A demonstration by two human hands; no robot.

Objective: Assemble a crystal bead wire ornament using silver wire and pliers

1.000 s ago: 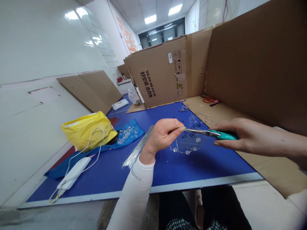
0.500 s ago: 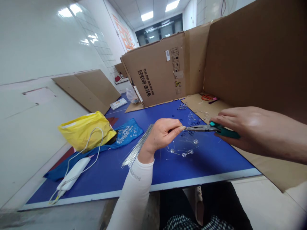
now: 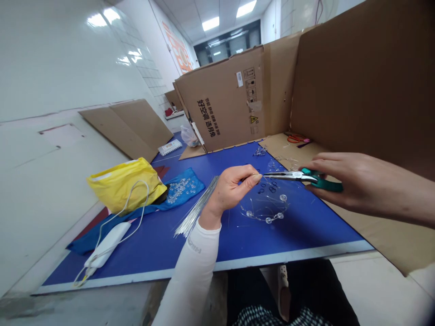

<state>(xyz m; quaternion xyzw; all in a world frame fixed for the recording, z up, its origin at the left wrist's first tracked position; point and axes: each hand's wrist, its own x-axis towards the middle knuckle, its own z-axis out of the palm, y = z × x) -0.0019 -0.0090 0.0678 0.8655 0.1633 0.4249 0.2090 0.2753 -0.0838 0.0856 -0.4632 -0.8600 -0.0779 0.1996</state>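
Note:
My left hand (image 3: 238, 186) pinches thin wire between thumb and forefinger, above the blue table. My right hand (image 3: 333, 176) holds needle-nose pliers (image 3: 288, 175) by their green handles, jaws pointing left and slightly parted near the left fingertips. Below the pliers hangs a loop of thin wire with clear beads (image 3: 268, 220). Behind it lie small dark rings (image 3: 273, 188) and some wire pieces. A bundle of straight silvery wires (image 3: 195, 213) sits beside my left wrist.
Clear beads (image 3: 181, 188) lie on blue cloth next to a yellow bag (image 3: 127, 183). A white power strip (image 3: 107, 244) with its cord is at the front left. Cardboard (image 3: 234, 99) stands behind; orange-handled scissors (image 3: 295, 138) lie at the back right.
The pliers have opened a little and drawn slightly right from the left fingertips, showing more of their green handles. The beaded loop has swung slightly right.

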